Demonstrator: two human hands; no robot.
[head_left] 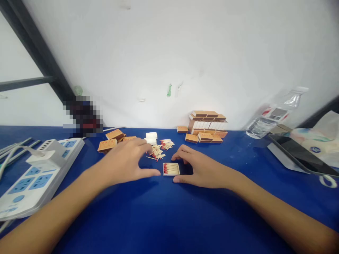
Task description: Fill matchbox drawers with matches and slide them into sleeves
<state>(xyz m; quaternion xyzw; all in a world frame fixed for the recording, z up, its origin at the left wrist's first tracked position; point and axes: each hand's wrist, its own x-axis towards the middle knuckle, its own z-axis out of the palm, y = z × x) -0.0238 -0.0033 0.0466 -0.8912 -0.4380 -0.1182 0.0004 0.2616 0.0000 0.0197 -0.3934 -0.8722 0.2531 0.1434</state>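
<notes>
Forearms (pixel 67 203) up front, L hand (pixel 128 163) & R hand (pixel 200 167) apart, both spread, nothing gripped afaict; tray (pixel 171 174) w/ red-tipped matches (pixel 172 169) sits btwn em on blue bench (pixel 169 215), loose pile (pixel 157 153) just behind.

The left hand (pixel 125 160) hides part of the matchboxes (pixel 107 145) behind it, and their printing is too small for me to read. The dark thing (pixel 84 118) at the back is blurred into blocks, past recognising. The power strip (pixel 41 181) is cut off at left, the plastic-wrapped pack (pixel 308 146) at right. The bottle (pixel 259 127) label is illegible.
</notes>
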